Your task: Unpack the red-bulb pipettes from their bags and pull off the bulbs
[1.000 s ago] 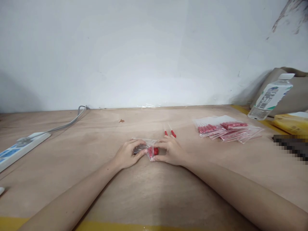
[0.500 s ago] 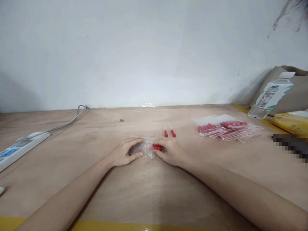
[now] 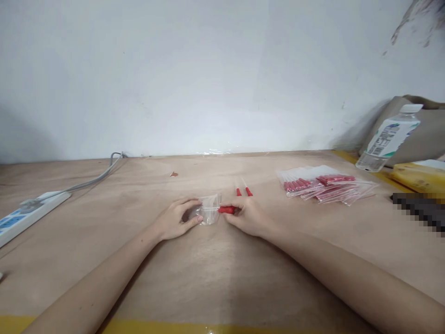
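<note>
My left hand [image 3: 180, 218] grips the left end of a clear plastic bag [image 3: 210, 202] between thumb and fingers. Pinched in my right hand [image 3: 247, 215] are droppers with red rubber bulbs [image 3: 225, 210]; I cannot tell exactly how many. Their clear stems point left and lie within the outline of the bag, while the bulbs stick out at its right edge. Just beyond my right hand, two more droppers [image 3: 248, 190] lie on the table, red bulbs toward me, partly covered by the hand.
At the right lies a fanned pile of clear bags with red-bulbed droppers [image 3: 323, 183]. Behind it stand a plastic bottle [image 3: 389, 137] and a grey-brown bag [image 3: 431, 132], with a yellow package [image 3: 419, 178] nearby. A power strip [image 3: 33, 213] with a grey cable sits at the left.
The bag has shifted slightly left and up off the bulbs' ends, so the red bulbs now show outside its right edge. My right hand has moved slightly, covering more of the two loose droppers.
</note>
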A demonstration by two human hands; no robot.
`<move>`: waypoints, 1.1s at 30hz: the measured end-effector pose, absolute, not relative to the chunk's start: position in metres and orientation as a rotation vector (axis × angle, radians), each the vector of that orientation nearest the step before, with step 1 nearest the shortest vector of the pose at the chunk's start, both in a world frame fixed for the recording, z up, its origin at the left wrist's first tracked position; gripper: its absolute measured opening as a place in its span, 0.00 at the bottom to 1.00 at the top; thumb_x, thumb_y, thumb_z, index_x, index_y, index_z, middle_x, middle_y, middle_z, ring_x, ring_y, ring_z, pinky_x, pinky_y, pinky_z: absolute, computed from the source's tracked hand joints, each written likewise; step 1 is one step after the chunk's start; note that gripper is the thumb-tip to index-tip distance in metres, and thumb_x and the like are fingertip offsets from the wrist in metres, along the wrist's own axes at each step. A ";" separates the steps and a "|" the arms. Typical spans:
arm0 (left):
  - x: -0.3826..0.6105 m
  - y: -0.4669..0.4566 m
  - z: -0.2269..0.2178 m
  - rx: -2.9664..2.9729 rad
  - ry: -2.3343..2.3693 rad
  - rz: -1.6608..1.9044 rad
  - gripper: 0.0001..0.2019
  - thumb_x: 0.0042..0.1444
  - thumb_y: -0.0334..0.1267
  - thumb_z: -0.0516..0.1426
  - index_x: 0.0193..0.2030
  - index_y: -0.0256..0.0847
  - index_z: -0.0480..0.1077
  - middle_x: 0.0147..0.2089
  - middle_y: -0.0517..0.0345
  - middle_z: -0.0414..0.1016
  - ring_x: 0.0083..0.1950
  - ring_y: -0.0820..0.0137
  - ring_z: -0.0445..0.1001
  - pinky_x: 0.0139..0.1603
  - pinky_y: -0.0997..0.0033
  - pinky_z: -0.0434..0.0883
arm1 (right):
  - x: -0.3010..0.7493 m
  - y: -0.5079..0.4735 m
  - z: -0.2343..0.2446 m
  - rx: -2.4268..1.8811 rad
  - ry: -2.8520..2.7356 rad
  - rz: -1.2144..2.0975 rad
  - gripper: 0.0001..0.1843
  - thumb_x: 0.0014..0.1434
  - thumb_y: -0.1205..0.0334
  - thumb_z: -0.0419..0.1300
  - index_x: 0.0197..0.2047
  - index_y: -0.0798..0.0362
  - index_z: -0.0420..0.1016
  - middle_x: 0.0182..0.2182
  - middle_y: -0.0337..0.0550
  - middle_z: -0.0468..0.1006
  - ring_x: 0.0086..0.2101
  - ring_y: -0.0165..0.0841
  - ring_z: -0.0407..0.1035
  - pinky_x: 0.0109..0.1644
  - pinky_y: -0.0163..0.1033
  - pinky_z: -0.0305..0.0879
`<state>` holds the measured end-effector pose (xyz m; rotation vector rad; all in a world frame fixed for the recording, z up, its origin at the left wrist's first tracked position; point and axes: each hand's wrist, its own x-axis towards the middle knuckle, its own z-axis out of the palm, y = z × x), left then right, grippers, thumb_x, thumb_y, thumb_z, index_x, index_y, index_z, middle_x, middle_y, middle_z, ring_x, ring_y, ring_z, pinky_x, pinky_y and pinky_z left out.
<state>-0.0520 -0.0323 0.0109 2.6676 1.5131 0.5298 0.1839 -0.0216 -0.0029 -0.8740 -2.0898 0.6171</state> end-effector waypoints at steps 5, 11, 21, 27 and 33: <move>-0.054 -0.037 0.022 2.356 2.386 0.358 0.27 0.50 0.59 0.47 0.29 0.35 0.72 0.32 0.40 0.74 0.37 0.49 0.73 0.45 0.43 0.61 | 0.206 -0.001 0.013 -0.988 -1.781 0.897 0.12 0.47 0.63 0.58 0.36 0.56 0.76 0.29 0.42 0.79 0.30 0.32 0.72 0.33 0.36 0.68; -0.075 -0.031 0.037 2.501 2.227 0.583 0.19 0.52 0.50 0.47 0.33 0.37 0.70 0.38 0.44 0.73 0.42 0.54 0.72 0.46 0.50 0.64 | 0.244 0.037 0.012 -1.113 -1.396 0.618 0.15 0.46 0.60 0.60 0.37 0.57 0.76 0.29 0.44 0.78 0.29 0.33 0.73 0.37 0.40 0.70; -0.084 -0.007 0.005 2.607 1.504 0.285 0.23 0.60 0.49 0.41 0.60 0.47 0.57 0.64 0.58 0.53 0.66 0.66 0.47 0.64 0.58 0.46 | 0.242 0.037 -0.006 -1.108 -1.491 0.297 0.14 0.50 0.58 0.57 0.39 0.54 0.76 0.35 0.44 0.79 0.34 0.34 0.73 0.42 0.41 0.69; -0.085 0.024 -0.007 2.242 2.193 0.430 0.26 0.59 0.52 0.38 0.57 0.41 0.60 0.62 0.49 0.57 0.64 0.57 0.52 0.60 0.52 0.51 | 0.225 0.032 -0.005 -1.002 -1.748 0.100 0.11 0.54 0.63 0.54 0.39 0.51 0.75 0.35 0.42 0.77 0.35 0.33 0.71 0.42 0.38 0.68; -0.087 0.036 0.014 2.135 2.382 0.666 0.24 0.59 0.48 0.40 0.55 0.39 0.62 0.59 0.43 0.59 0.61 0.49 0.54 0.56 0.40 0.49 | 0.206 0.038 -0.001 -0.937 -2.063 -0.079 0.14 0.57 0.70 0.49 0.42 0.52 0.72 0.40 0.45 0.74 0.39 0.33 0.69 0.44 0.36 0.65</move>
